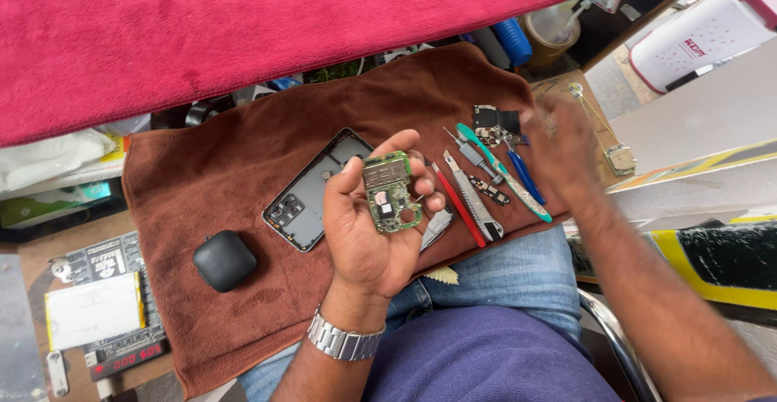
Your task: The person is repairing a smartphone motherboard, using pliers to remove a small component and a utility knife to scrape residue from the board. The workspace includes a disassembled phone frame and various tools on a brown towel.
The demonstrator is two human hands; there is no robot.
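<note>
The left hand (368, 224) is pinching a green circuit board (390, 193) between thumb and curled fingers, at the centre of the brown towel (218, 167). The right hand (562, 139) (blurred, so I cannot tell how open its fingers are) is hovering over the tools (477, 191) at 3 o'clock. Gripping the board by its edges is probably wisest.

Illumination is bright, even daylight with soft, faint shadows. The right hand (560, 139) shows motion blur near the right edge of the brown towel (202, 183). The left hand (368, 224) and green circuit board (388, 191) are sharp. Straight lines bend slightly towards the frame corners.
</note>
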